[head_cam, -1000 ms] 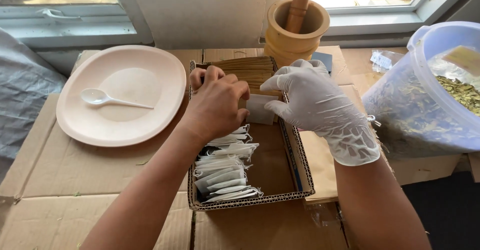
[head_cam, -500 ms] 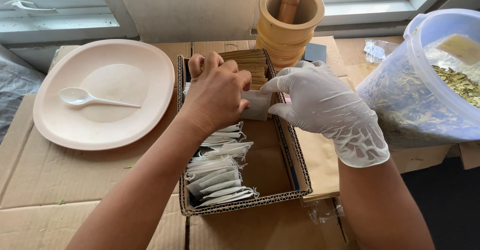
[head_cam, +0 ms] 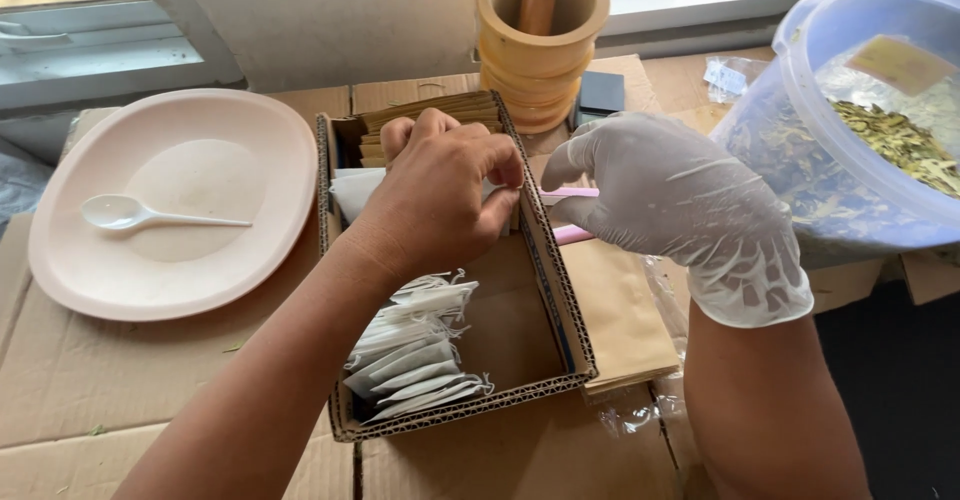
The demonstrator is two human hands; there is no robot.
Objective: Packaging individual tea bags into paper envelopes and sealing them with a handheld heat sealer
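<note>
My bare left hand [head_cam: 440,190] is inside an open corrugated cardboard box [head_cam: 560,310], its fingers pinched on a white paper sachet [head_cam: 352,195] near the back of the box. My gloved right hand [head_cam: 670,200] hovers just outside the box's right wall and grips a pink two-armed tool [head_cam: 570,212], whose tips point toward my left fingers. A row of empty white sachets [head_cam: 410,360] with strings lies in the front left of the box. Brown paper packets [head_cam: 430,110] stand at its back end.
A pale pink plate [head_cam: 170,290] holding a white plastic spoon [head_cam: 130,215] lies to the left. A wooden mortar with pestle [head_cam: 540,30] stands behind the box. At the right is a plastic tub [head_cam: 800,150] of dried leaves. A brown paper pouch [head_cam: 620,320] lies under my right wrist.
My right hand has drawn back to the right, off the sachet and over the box wall, and the pink tool now shows. My left hand stays in the box.
</note>
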